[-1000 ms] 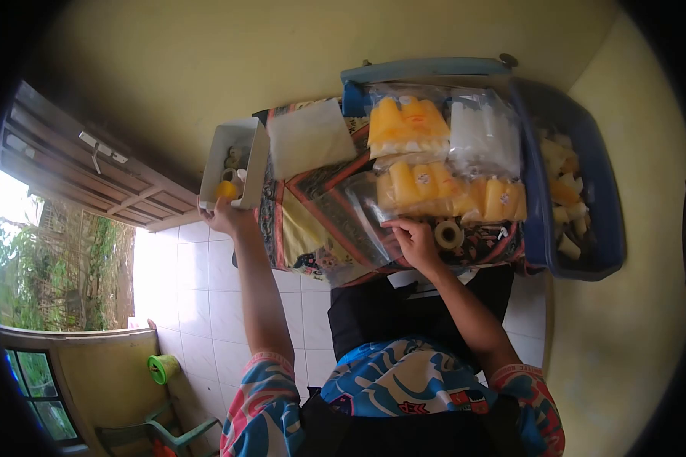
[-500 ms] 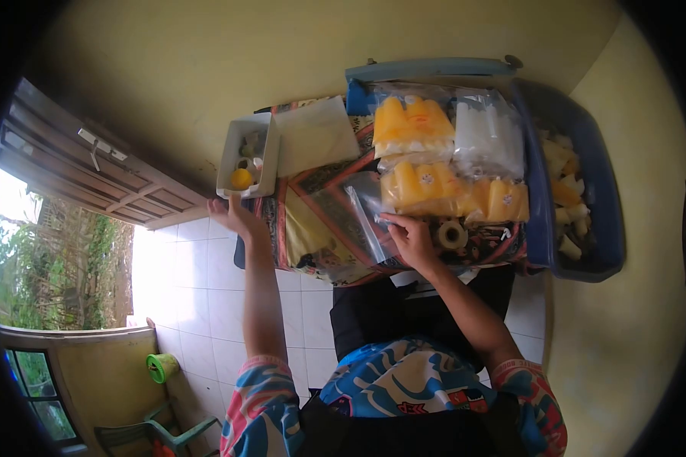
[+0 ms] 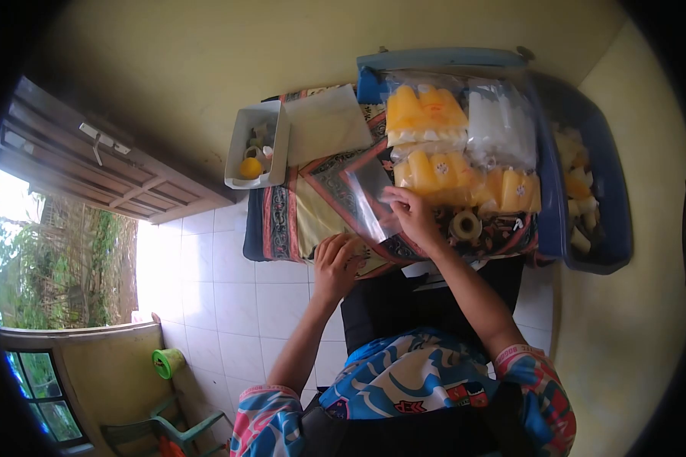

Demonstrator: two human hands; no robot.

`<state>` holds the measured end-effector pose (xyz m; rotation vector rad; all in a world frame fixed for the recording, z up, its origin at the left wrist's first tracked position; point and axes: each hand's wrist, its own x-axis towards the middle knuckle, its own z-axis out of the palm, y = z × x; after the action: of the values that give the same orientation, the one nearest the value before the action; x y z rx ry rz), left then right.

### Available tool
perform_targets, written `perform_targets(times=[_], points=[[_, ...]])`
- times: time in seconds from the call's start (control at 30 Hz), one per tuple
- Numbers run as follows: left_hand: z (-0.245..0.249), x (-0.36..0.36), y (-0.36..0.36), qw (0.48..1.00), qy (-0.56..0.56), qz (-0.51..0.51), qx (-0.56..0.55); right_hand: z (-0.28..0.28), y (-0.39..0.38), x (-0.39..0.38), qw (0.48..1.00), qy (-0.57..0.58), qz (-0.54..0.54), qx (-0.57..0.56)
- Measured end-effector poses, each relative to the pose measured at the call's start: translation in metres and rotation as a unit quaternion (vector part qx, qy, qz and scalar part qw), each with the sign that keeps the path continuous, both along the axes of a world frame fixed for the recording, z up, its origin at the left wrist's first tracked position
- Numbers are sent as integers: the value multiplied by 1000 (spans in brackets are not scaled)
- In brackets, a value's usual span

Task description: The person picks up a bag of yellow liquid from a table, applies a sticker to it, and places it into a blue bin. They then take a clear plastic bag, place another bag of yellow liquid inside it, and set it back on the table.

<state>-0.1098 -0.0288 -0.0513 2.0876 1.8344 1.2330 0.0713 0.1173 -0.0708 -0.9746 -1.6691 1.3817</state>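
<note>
Clear bag [image 3: 370,199] lies on the patterned cloth [image 3: 320,209], its far edge pinched between the fingertips of the right hand [image 3: 411,219], whose forearm runs back toward the body. Left hand [image 3: 338,260] rests palm down at the cloth's near edge, fingers loosely spread, holding nothing. Tape roll [image 3: 466,225] sits just beside the right hand, and orange pouches [image 3: 465,179] crowd behind it. White tray [image 3: 240,145] stands far left, blue tub [image 3: 616,221] right

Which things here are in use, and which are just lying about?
In use: right hand pinching clear bag; left hand on patterned cloth.
Lying about: white tray, tape roll, orange packs, blue tub.
</note>
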Motion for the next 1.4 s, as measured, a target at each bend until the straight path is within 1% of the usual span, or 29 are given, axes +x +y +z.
perform_targets(times=[0.07,0.17,0.27,0.37,0.47,0.57,0.6,0.7,0.73,0.8,0.83,0.87,0.9,0.97,1.07,1.17,1.2,1.3,1.4], points=[[-3,-9,0,999,15,-31,12,9,1,4,1000,-4,3,10],[-6,-18,1,998,8,-47,40,30,-7,6,995,50,-35,-76],[4,-19,1,998,1,-34,44,26,-9,13,998,-29,-32,51],[4,-18,0,1000,-17,6,25,32,-23,15,996,69,-41,-38],[4,-9,2,997,-64,37,12,43,-48,15,983,154,-64,-80],[10,0,6,993,-106,46,4,28,-70,15,966,237,-71,-77],[12,2,7,992,-118,48,-1,27,-76,16,958,260,-75,-101],[14,9,9,990,-130,55,17,23,-78,19,934,274,-106,-204],[15,11,10,989,-132,57,23,27,-78,20,934,265,-115,-213],[15,15,7,989,-132,63,36,28,-72,24,914,274,-96,-284],[13,15,6,989,-131,46,44,30,-70,25,902,278,-86,-319],[10,16,5,990,-129,29,53,33,-72,25,900,286,-95,-314],[9,16,4,990,-128,12,62,32,-71,26,892,292,-94,-333],[8,19,1,990,-124,3,70,31,-69,27,874,301,-88,-371],[11,21,-1,989,-116,8,91,42,-71,25,856,332,-78,-389],[8,22,0,989,-105,2,100,35,-73,23,872,297,-39,-388],[6,22,-1,990,-102,-1,101,30,-74,21,901,259,-43,-347],[3,21,-4,992,-94,-10,83,26,-76,19,906,252,-66,-335],[14,22,-5,995,-85,-31,50,23,-75,19,930,213,-73,-291]])
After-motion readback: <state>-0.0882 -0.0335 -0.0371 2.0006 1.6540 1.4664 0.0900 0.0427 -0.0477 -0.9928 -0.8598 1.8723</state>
